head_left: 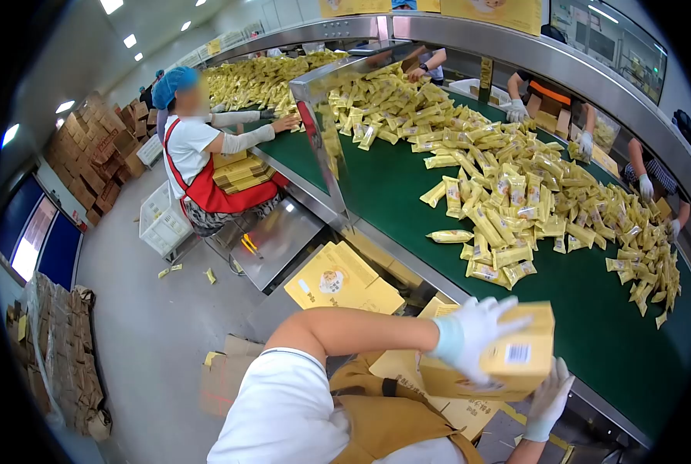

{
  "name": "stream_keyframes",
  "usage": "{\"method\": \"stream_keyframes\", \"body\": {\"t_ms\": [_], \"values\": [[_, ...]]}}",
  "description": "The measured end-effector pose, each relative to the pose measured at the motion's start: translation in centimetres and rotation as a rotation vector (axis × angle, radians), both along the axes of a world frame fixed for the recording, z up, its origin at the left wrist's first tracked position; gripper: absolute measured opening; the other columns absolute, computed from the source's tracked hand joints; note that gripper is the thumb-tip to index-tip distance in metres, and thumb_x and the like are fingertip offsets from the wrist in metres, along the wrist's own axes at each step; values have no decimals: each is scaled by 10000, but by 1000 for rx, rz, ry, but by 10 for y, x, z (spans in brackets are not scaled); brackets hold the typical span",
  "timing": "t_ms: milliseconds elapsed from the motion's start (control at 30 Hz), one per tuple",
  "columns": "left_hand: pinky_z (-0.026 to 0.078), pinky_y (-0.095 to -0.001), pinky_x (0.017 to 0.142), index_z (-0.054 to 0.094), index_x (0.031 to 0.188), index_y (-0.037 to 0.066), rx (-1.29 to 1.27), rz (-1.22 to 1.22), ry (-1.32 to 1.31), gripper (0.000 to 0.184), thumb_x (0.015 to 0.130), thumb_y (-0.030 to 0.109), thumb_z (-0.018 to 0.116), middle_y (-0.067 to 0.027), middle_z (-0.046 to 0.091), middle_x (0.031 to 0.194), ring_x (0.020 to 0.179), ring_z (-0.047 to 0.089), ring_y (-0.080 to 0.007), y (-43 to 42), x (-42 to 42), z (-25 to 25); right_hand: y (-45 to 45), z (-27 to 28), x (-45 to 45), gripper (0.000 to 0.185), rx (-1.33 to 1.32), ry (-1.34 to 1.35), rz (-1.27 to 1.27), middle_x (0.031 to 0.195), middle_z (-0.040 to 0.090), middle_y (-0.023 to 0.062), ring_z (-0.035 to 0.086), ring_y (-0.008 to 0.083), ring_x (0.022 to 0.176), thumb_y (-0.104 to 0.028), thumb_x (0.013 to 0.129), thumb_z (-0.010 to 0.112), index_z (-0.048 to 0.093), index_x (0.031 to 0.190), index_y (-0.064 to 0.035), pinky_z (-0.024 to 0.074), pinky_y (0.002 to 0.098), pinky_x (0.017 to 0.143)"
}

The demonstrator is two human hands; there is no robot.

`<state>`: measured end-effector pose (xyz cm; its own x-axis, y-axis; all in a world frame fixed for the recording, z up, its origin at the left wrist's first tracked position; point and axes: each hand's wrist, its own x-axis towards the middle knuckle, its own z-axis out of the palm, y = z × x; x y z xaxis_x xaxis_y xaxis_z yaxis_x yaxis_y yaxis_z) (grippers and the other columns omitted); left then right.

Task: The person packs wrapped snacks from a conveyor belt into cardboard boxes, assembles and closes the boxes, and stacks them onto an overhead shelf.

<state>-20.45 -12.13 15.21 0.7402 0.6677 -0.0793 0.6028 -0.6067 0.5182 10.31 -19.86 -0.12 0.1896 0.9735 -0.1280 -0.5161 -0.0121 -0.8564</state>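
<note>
A yellow cardboard box [518, 353] with a white label is held between my gloved hands at the near edge of the conveyor. My left hand [475, 334] lies across its near side, slightly blurred, fingers spread over the cardboard. At the box's lower right corner, my right hand [548, 398] supports it with fingers up along the side; part of this hand is hidden behind the box. Beyond the box, many yellow wrapped packets [508, 209] are heaped on the green belt [593, 332]. Flat yellow cartons [338, 282] lie left of the box.
A metal divider [322, 139] crosses the belt's near side. On the left, a co-worker in a red apron [198, 166] reaches to the belt. Other workers' gloved hands [585, 145] are along the far side. A white crate [164, 220] and stacked brown cartons [90, 155] stand farther left.
</note>
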Motion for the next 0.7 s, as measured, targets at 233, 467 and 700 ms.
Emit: {"method": "stream_keyframes", "body": {"t_ms": [233, 467, 700], "values": [[374, -414, 1167, 211, 1565, -30, -781, 147, -1161, 876, 953, 472, 586, -211, 313, 1592, 1395, 453, -336, 8, -2, -133, -39, -75, 18, 592, 109, -590, 29, 1504, 434, 182, 473, 283, 1346, -235, 1020, 453, 279, 1549, -35, 398, 392, 1113], [490, -416, 1023, 489, 1426, 36, -1191, 423, -798, 572, 1062, 439, 309, -194, 613, 1345, 1215, 614, -298, -52, -11, -238, -38, 93, -58, 765, 18, -1292, 106, 1227, 603, 328, 648, 474, 961, -41, 852, 472, 200, 1565, 16, 540, 478, 835], [521, -507, 809, 624, 1092, 30, -114, 493, -62, 462, 1040, 389, 337, -257, 690, 963, 865, 658, -460, -24, -46, -170, -18, 71, -153, 929, -120, -1641, 208, 980, 613, 284, 633, 456, 671, -158, 834, 603, 71, 1563, 65, 535, 525, 612]]}}
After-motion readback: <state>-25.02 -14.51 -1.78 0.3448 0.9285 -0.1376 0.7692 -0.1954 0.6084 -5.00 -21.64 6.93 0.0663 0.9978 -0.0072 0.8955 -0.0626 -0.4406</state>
